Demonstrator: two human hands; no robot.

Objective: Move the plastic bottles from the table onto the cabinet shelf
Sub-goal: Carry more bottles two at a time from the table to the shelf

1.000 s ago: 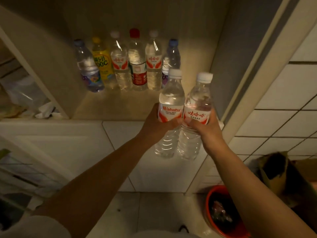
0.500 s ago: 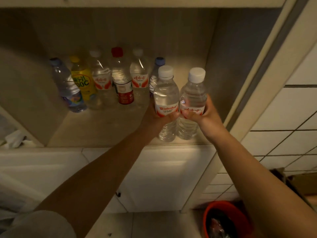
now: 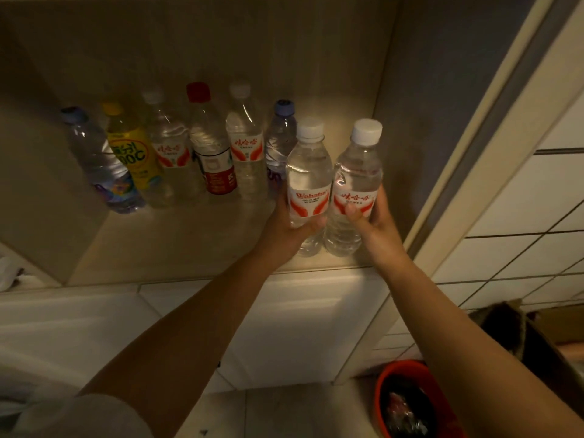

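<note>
Two clear water bottles are being held upright and side by side at the front right of the cabinet shelf (image 3: 189, 241). The Wahaha bottle (image 3: 309, 184) is gripped at its label by the left hand (image 3: 289, 227), fingers curled round the far side and thumb across the front; the second white-capped bottle (image 3: 355, 188) is gripped in the same way by the right hand (image 3: 376, 222). Their bases appear to be at or just above the shelf's front edge — whether they are already resting on it cannot be told. Six bottles are lined up along the back, among them a yellow bottle (image 3: 132, 153) and a red-capped bottle (image 3: 208, 147), with a blue-capped bottle (image 3: 279, 143) just behind the Wahaha bottle. If the pair is released so close to the edge, one could be tipped off toward the red bucket (image 3: 384, 393) below. If it is pushed deeper without care, the blue-capped bottle could be knocked over — and the row with it.
</note>
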